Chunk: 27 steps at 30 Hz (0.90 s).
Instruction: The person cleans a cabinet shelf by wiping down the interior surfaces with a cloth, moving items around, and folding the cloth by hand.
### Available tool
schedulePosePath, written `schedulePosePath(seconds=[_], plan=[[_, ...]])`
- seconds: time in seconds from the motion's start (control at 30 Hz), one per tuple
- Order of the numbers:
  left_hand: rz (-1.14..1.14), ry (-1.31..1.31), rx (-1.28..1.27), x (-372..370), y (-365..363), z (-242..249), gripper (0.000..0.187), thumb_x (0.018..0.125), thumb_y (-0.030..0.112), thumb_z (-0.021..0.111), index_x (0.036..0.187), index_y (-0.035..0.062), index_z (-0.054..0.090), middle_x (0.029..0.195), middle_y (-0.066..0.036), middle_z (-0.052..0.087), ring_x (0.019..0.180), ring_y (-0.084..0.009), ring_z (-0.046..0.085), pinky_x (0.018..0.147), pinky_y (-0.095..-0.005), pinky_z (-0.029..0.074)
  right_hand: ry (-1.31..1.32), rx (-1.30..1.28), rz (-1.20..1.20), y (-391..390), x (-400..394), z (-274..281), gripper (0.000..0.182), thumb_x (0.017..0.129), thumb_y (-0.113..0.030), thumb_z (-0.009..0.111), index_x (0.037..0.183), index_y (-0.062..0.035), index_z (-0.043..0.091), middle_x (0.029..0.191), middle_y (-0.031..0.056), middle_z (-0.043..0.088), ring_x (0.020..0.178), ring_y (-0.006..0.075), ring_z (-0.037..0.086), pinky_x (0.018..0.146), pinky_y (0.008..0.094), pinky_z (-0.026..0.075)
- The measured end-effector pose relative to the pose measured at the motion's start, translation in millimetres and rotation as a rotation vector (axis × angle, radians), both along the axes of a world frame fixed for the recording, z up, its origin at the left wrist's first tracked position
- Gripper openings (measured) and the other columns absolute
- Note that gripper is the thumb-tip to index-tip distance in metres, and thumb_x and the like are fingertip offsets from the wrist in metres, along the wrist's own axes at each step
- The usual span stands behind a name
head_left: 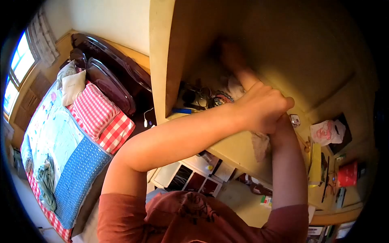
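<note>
My left hand [268, 106] is closed, knuckles up, in front of my right arm. Its palm side is hidden, and I cannot tell what its fingers hold. Behind it, my right hand [231, 52] reaches deep into the dark interior of a shelf unit, its fingers lost in shadow. A pale, crumpled cloth [260, 146] shows just below the left hand, and whitish crumpled material [235, 87] lies beside the right forearm. To the left are small, tangled items [206, 97], among them a beaded piece [223, 98], and a blue strip-like object [181, 110].
A tall wooden panel [159, 60] edges the unit at left. A bed [77, 174] with checked pillows stands beyond it. To the right are a printed plastic bag [327, 132] and a red box [348, 173]. Below sits a sectioned white tray [168, 174].
</note>
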State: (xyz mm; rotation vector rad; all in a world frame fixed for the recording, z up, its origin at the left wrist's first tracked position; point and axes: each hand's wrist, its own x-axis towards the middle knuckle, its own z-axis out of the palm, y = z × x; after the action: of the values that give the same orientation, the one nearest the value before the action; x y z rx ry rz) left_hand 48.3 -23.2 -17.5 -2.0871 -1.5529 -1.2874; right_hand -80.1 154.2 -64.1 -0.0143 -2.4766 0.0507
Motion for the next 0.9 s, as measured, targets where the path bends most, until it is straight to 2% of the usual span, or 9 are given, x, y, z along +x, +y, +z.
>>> schedulePosePath(seconds=[0.17, 0.27, 0.37, 0.47, 0.57, 0.67, 0.77, 0.83, 0.9], plan=[[-0.002, -0.017, 0.031, 2, 1, 3, 0.014, 0.079, 0.018, 0.066, 0.08, 0.0041, 0.062, 0.068, -0.02, 0.066, 0.064, -0.0435, 0.065, 0.059, -0.053, 0.05, 0.013, 0.059, -0.068, 8, -6, -9, 0.029, 0.089, -0.009, 0.055, 0.115, -0.0037, 0.066, 0.113, 0.0254, 0.068, 0.104, 0.0433, 0.064, 0.093, 0.0525, 0.051], [0.025, 0.018, 0.053, 1, 2, 3, 0.015, 0.08, 0.018, 0.066, 0.079, 0.0042, 0.061, 0.067, -0.02, 0.065, 0.063, -0.0436, 0.064, 0.057, -0.0529, 0.05, -0.093, -0.086, 0.047, 4, -5, 12, 0.026, 0.09, -0.008, 0.054, 0.112, -0.0036, 0.066, 0.114, 0.0256, 0.067, 0.106, 0.0431, 0.064, 0.093, 0.0522, 0.051], [-0.024, 0.008, 0.052, -2, 5, 0, 0.015, 0.08, 0.018, 0.066, 0.079, 0.0041, 0.06, 0.065, -0.02, 0.064, 0.062, -0.0438, 0.064, 0.056, -0.0535, 0.048, -0.038, -0.036, -0.08, 17, -28, -14, 0.025, 0.09, -0.009, 0.054, 0.111, -0.004, 0.067, 0.116, 0.025, 0.066, 0.106, 0.0426, 0.063, 0.093, 0.0521, 0.05], [0.001, 0.001, 0.059, 3, 0, 1, 0.015, 0.08, 0.018, 0.067, 0.08, 0.0046, 0.061, 0.064, -0.02, 0.063, 0.061, -0.0436, 0.063, 0.055, -0.0534, 0.047, -0.046, -0.016, -0.092, 26, -32, -31, 0.032, 0.096, -0.006, 0.048, 0.122, 0.001, 0.065, 0.124, 0.0269, 0.064, 0.112, 0.0427, 0.064, 0.099, 0.0503, 0.05], [-0.008, 0.014, 0.064, 3, 1, 4, 0.014, 0.077, 0.017, 0.067, 0.081, 0.0054, 0.061, 0.063, -0.019, 0.062, 0.061, -0.0431, 0.062, 0.054, -0.0526, 0.046, -0.206, 0.002, -0.098, -3, 5, 23, 0.03, 0.092, -0.006, 0.052, 0.118, -0.0019, 0.067, 0.125, 0.0238, 0.065, 0.112, 0.0415, 0.064, 0.099, 0.0496, 0.05], [-0.07, -0.011, 0.111, 3, 0, 0, 0.013, 0.074, 0.016, 0.067, 0.08, 0.0064, 0.06, 0.063, -0.018, 0.062, 0.061, -0.0428, 0.061, 0.054, -0.0518, 0.045, -0.231, 0.007, 0.225, 48, -16, 4, 0.029, 0.089, -0.009, 0.059, 0.116, -0.0066, 0.069, 0.123, 0.0208, 0.067, 0.112, 0.0398, 0.064, 0.098, 0.0477, 0.051], [-0.116, -0.001, 0.044, 4, 0, 0, 0.012, 0.072, 0.015, 0.065, 0.08, 0.007, 0.06, 0.064, -0.017, 0.062, 0.061, -0.0424, 0.06, 0.054, -0.0516, 0.044, -0.217, -0.319, 0.345, 59, 2, 8, 0.029, 0.088, -0.015, 0.063, 0.115, -0.0089, 0.07, 0.121, 0.0193, 0.068, 0.111, 0.0379, 0.064, 0.096, 0.0462, 0.051], [-0.091, 0.022, -0.014, 6, 0, 0, 0.011, 0.073, 0.016, 0.065, 0.08, 0.0077, 0.06, 0.065, -0.017, 0.062, 0.062, -0.0419, 0.061, 0.054, -0.0521, 0.044, -0.12, -0.239, 0.092, 57, 31, 15, 0.032, 0.091, -0.025, 0.062, 0.116, -0.0088, 0.071, 0.105, 0.0177, 0.071, 0.095, 0.0354, 0.068, 0.087, 0.0439, 0.054], [-0.097, 0.044, -0.014, 7, 1, -3, 0.011, 0.074, 0.016, 0.064, 0.08, 0.0077, 0.06, 0.065, -0.017, 0.062, 0.062, -0.042, 0.061, 0.054, -0.0523, 0.044, -0.165, -0.143, 0.004, 31, 44, 23, 0.031, 0.091, -0.025, 0.062, 0.116, -0.0086, 0.07, 0.107, 0.0185, 0.071, 0.098, 0.036, 0.067, 0.088, 0.0446, 0.054]])
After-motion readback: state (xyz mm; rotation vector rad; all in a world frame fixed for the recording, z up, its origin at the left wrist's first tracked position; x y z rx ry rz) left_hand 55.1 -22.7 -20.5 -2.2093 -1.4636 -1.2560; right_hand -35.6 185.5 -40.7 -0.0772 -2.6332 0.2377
